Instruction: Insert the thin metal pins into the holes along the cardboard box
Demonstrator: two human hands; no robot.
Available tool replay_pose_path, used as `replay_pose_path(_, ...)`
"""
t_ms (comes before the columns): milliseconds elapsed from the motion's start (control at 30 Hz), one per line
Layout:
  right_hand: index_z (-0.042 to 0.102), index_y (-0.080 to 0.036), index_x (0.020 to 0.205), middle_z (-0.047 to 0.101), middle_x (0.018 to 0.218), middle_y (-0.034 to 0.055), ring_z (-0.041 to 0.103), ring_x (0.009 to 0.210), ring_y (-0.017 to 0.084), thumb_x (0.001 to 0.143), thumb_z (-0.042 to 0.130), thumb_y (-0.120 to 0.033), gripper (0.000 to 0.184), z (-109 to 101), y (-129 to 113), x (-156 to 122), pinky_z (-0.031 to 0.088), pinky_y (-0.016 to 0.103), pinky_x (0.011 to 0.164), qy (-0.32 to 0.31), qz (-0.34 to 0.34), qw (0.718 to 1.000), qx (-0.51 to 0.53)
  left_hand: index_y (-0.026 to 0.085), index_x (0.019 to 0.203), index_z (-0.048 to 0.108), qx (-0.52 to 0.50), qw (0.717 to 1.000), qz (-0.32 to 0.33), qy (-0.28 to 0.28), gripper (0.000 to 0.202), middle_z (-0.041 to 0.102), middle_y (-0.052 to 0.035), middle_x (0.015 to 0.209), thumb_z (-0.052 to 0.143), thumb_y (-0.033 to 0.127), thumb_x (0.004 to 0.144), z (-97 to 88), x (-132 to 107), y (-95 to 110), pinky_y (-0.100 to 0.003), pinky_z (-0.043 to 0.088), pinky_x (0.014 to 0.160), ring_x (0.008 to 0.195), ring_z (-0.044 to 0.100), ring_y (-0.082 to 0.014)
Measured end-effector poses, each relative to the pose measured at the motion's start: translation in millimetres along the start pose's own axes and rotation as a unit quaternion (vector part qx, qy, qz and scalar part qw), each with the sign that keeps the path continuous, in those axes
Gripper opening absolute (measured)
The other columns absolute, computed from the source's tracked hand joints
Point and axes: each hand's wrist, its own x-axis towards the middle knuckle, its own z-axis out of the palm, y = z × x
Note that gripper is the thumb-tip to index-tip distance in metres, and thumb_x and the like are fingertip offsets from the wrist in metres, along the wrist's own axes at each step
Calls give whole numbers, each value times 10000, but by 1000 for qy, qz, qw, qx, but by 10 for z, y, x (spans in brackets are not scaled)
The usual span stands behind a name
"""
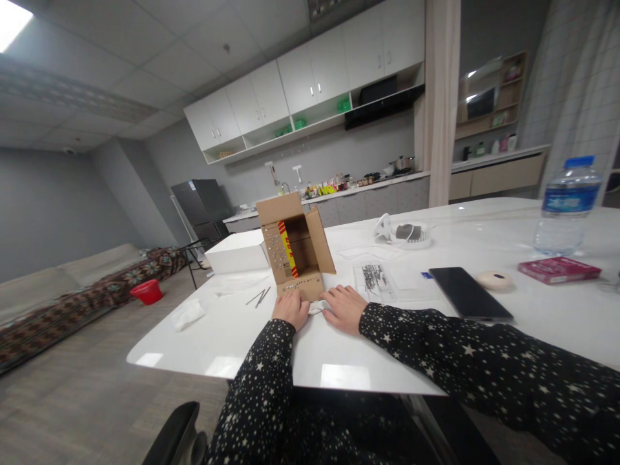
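An open cardboard box (pixel 274 255) stands on the white table in front of me, with rows of small shiny dots on its left flap and front flap. My left hand (pixel 292 310) rests at the bottom of the front flap, fingers curled. To its right, my right hand (pixel 346 309) is by the flap's right corner, thumb and fingers drawn together. Between the two hands lies a thin, pale, wire-like item (pixel 316 311), too small to make out. What the fingertips hold is hidden. Two thin metal tools, like tweezers (pixel 262 297), lie left of the box.
Right of the box are a clear case of small metal pieces (pixel 375 278), a black phone (pixel 467 294), a beige rounded item (pixel 494 279), a dark pink box (pixel 559 270) and a water bottle (pixel 564 213). A crumpled tissue (pixel 188 315) and a white box (pixel 237 252) are left.
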Motion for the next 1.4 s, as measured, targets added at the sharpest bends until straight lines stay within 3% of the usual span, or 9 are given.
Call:
replay_pose_path(300,523,-170,1120,601,1027,103,492,977,248,895,424,-336,297,8,5,3,304,358,821,-2,0,1000,1,186,803,485,-69,996,13,48,51,622,-64,783,460,229,794,-8,23,-71,-311,424,716,784,601,-211)
replay_pose_path(567,522,-167,1115,603,1027,108,490,984,247,897,432,-332,288,-15,0,-7,303,356,829,-7,1,1000,3,185,785,512,-103,992,35,62,47,599,-38,759,469,187,768,-3,21,-99,-289,425,694,740,576,-177)
replay_pose_path(1067,531,-158,1120,601,1034,109,499,983,248,891,447,-334,301,9,7,4,317,367,838,4,1,1000,9,183,684,527,-118,988,90,34,87,526,20,609,484,235,738,-59,-62,-33,-246,354,591,588,488,-124)
replay_pose_path(1400,609,-167,925,608,924,54,533,924,175,838,523,-207,129,65,35,59,356,307,847,47,-137,986,82,185,664,520,-115,989,89,42,115,523,18,590,468,241,751,-56,-60,-53,-243,331,568,578,479,-124)
